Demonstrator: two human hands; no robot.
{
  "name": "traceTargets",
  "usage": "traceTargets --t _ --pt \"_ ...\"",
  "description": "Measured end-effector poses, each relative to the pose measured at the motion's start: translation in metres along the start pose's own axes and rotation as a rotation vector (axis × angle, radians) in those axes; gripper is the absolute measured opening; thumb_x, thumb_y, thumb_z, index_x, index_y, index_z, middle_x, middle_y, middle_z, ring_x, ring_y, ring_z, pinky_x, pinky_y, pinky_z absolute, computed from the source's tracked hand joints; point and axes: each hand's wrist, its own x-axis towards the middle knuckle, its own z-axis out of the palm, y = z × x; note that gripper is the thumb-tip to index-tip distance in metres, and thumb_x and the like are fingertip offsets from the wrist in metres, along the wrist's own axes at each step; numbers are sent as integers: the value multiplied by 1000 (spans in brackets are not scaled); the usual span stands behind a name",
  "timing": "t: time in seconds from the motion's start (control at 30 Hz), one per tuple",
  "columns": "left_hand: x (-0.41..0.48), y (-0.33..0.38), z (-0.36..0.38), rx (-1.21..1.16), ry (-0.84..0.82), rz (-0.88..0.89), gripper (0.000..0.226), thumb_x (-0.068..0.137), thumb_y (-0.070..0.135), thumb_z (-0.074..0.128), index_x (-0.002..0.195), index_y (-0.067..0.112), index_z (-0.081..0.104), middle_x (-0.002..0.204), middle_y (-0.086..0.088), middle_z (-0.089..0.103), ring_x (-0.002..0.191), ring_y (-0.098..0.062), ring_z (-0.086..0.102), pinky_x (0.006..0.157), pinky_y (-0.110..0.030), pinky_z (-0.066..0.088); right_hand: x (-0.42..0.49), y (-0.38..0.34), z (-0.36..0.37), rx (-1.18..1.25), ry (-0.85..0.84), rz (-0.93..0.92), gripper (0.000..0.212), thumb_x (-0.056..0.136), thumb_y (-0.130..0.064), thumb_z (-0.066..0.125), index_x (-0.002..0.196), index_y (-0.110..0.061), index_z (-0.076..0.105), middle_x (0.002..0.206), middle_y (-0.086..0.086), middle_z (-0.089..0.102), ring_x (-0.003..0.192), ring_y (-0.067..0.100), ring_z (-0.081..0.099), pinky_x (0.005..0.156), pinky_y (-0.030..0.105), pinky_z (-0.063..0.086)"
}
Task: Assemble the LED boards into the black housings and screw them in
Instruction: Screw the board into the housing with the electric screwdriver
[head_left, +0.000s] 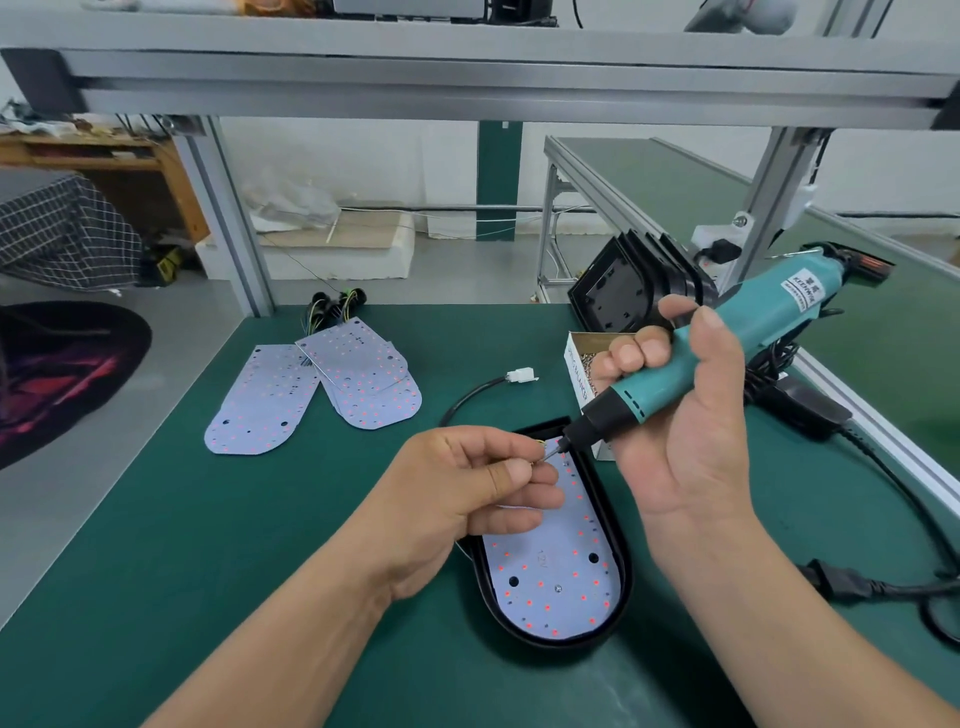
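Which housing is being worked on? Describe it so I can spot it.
On the green mat, look nearest the person, under the teal screwdriver. That black housing lies flat, LED board inside; the other housings stand on edge farther back.

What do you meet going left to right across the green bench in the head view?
Loose LED boards → left hand, pinching a small screw → right hand, gripping the screwdriver → black power plug on its cable.
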Motion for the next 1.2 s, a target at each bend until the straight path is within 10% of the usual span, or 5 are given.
traceTargets --t 1.2 --pt "4 -12 1 137 -1 74 12 100 -3 67 111 3 66 104 -14 81 100 -32 80 76 -30 65 1 5 -5 -98 0 19 13 105 -29 56 103 -18 62 70 -3 46 66 15 45 70 29 46"
